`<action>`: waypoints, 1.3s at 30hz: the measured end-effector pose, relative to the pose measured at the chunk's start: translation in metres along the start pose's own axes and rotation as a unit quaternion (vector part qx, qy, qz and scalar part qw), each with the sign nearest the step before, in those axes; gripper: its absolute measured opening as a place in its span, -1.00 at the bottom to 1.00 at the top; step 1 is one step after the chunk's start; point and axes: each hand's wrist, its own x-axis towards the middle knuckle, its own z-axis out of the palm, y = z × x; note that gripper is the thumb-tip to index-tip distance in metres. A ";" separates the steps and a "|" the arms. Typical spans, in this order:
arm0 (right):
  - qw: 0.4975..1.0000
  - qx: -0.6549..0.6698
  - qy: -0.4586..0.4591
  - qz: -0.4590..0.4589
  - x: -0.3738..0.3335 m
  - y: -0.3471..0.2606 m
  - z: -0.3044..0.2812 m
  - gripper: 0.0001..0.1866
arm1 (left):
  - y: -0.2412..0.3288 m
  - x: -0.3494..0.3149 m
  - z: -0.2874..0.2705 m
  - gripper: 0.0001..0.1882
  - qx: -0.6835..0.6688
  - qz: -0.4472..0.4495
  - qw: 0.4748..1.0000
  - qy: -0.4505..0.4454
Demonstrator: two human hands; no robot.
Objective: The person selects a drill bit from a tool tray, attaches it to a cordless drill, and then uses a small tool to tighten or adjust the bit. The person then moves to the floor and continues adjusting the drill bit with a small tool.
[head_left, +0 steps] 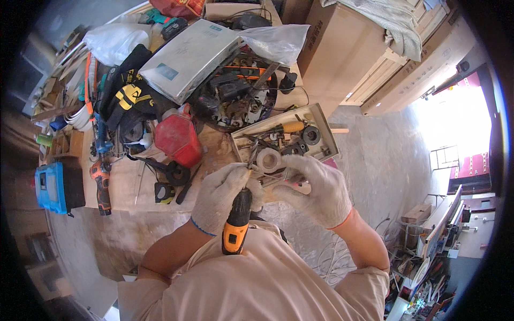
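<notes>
At the near edge of the workbench, an orange-and-black cordless drill is pointing its nose toward the far edge, its long axis running near to far. The gloved left hand is grasping its front; the right hand's grip cannot be told. Beyond, a shallow tray is holding a yellow-handled tool.

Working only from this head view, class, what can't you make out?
In the head view:
Held drill, front end: partly behind the left hand.
Anything small in the right hand: blocked by its fingers.
Part of the round tray: covered by the grey box.
Red bag: cut off by the top edge.
Beyond the doorway: glare.
</notes>
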 end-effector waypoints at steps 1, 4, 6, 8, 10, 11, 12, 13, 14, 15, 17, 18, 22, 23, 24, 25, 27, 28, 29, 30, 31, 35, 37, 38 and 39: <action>0.998 -0.042 -0.007 -0.051 0.000 0.005 -0.002 -0.68 | 0.001 0.000 -0.001 -0.61 0.001 -0.001 1.000 -0.006; 0.979 -0.128 -0.022 -0.155 0.000 0.016 -0.006 -0.68 | 0.000 0.000 0.000 -0.60 0.008 0.001 1.000 -0.008; 0.977 -0.127 -0.030 -0.168 -0.001 0.017 -0.001 -0.74 | -0.001 0.001 0.000 -0.59 0.012 0.003 1.000 -0.006; 0.993 0.027 -0.103 0.043 -0.010 0.008 0.003 -0.80 | -0.003 0.002 -0.001 -0.60 0.012 0.002 1.000 -0.006; 0.949 0.172 -0.148 0.218 -0.009 -0.003 0.004 -0.82 | -0.002 0.000 0.000 -0.61 -0.008 -0.005 1.000 0.001; 0.916 0.236 -0.157 0.285 -0.003 -0.009 0.001 -0.82 | -0.003 0.000 0.000 -0.62 -0.019 -0.008 1.000 0.004; 0.873 0.298 -0.165 0.350 0.000 -0.013 -0.001 -0.82 | -0.003 0.000 0.000 -0.62 -0.022 -0.006 1.000 0.006; 0.937 0.194 -0.148 0.250 -0.001 -0.012 -0.002 -0.81 | -0.003 -0.001 -0.001 -0.63 -0.025 -0.004 1.000 0.008; 0.977 0.085 -0.129 0.145 -0.002 -0.010 -0.004 -0.80 | -0.004 -0.001 -0.001 -0.64 -0.028 -0.001 1.000 0.010; 0.993 -0.024 -0.106 0.035 -0.003 -0.008 -0.006 -0.78 | -0.003 -0.001 -0.002 -0.64 -0.025 0.001 1.000 0.009; 0.993 -0.091 -0.064 -0.045 -0.001 -0.003 -0.005 -0.71 | -0.002 0.000 -0.003 -0.64 -0.019 0.004 1.000 0.007; 0.988 -0.125 -0.041 -0.085 0.000 -0.001 -0.006 -0.66 | -0.001 -0.001 -0.003 -0.64 -0.024 0.004 1.000 0.010; 0.938 -0.252 -0.078 -0.225 0.005 0.010 -0.013 -0.55 | -0.002 0.000 -0.004 -0.65 -0.032 0.007 0.999 0.010; 0.935 -0.255 -0.076 -0.235 0.005 0.011 -0.012 -0.53 | -0.003 0.000 -0.005 -0.65 -0.030 0.009 0.999 0.007; 0.931 -0.261 -0.074 -0.245 0.004 0.012 -0.011 -0.52 | -0.004 0.001 -0.005 -0.65 -0.032 0.006 0.999 0.006; 0.930 -0.264 -0.075 -0.243 0.003 0.014 -0.010 -0.52 | -0.004 0.001 -0.005 -0.65 -0.034 0.004 0.999 0.006; 0.929 -0.267 -0.078 -0.243 0.002 0.017 -0.007 -0.51 | -0.004 0.000 -0.004 -0.65 -0.031 0.003 0.999 0.009; 0.930 -0.273 -0.077 -0.234 0.004 0.014 -0.008 -0.52 | -0.002 -0.001 -0.002 -0.65 -0.026 0.005 1.000 0.012; 0.930 -0.279 -0.076 -0.226 0.006 0.010 -0.011 -0.53 | -0.002 -0.002 -0.002 -0.64 -0.021 0.007 1.000 0.015; 0.930 -0.288 -0.074 -0.216 0.007 0.007 -0.013 -0.54 | -0.001 -0.001 -0.002 -0.64 -0.017 0.006 1.000 0.012; 0.929 -0.282 -0.081 -0.226 0.007 0.009 -0.012 -0.54 | -0.001 -0.001 -0.002 -0.64 -0.013 0.004 1.000 0.009; 0.943 -0.221 -0.090 -0.230 0.007 0.016 -0.008 -0.63 | -0.003 0.000 -0.001 -0.62 -0.009 0.009 1.000 0.009; 0.984 -0.090 -0.118 -0.100 0.005 0.013 -0.004 -0.69 | 0.000 0.000 -0.002 -0.62 0.007 0.008 1.000 0.000; 0.989 0.018 -0.145 0.026 0.001 0.008 -0.001 -0.70 | 0.001 0.000 -0.002 -0.62 0.014 0.008 1.000 -0.004; 0.966 0.125 -0.168 0.151 -0.001 0.003 0.001 -0.68 | 0.001 0.000 -0.002 -0.62 0.007 0.006 1.000 0.000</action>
